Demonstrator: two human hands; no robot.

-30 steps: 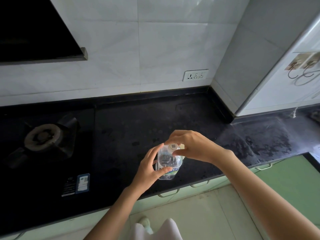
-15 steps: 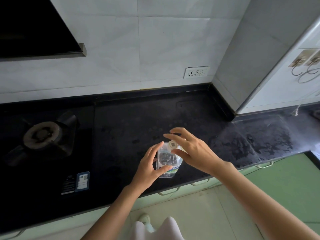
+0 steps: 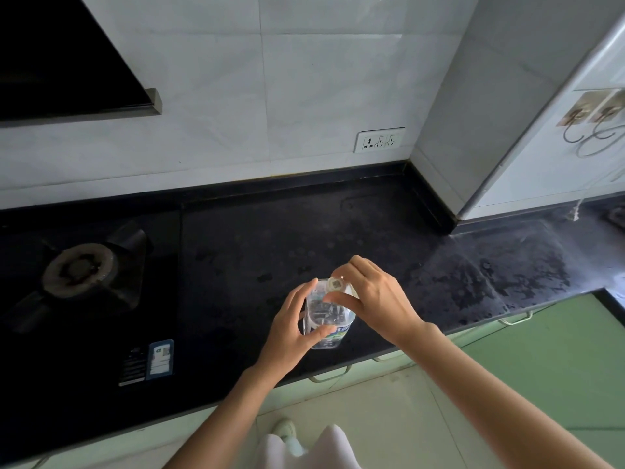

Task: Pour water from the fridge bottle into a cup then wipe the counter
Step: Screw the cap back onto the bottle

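A clear plastic water bottle (image 3: 327, 316) with a blue and green label stands upright on the black counter (image 3: 270, 242), close to its front edge. My left hand (image 3: 291, 328) wraps around the bottle's body from the left. My right hand (image 3: 375, 297) comes over the top from the right, thumb and fingers pinched on the pale bottle cap (image 3: 336, 284). No cup and no cloth are in view.
A gas burner (image 3: 79, 269) sits in the black hob at the left, under a dark hood (image 3: 67, 62). A wall socket (image 3: 378, 139) is on the white tiles. The counter's right part (image 3: 507, 275) looks streaked and wet. Green cabinet fronts (image 3: 558, 350) lie below.
My right hand's fingers, spread open over the cap half a second ago, have closed on it again. The bottle and my left hand have stayed in place.
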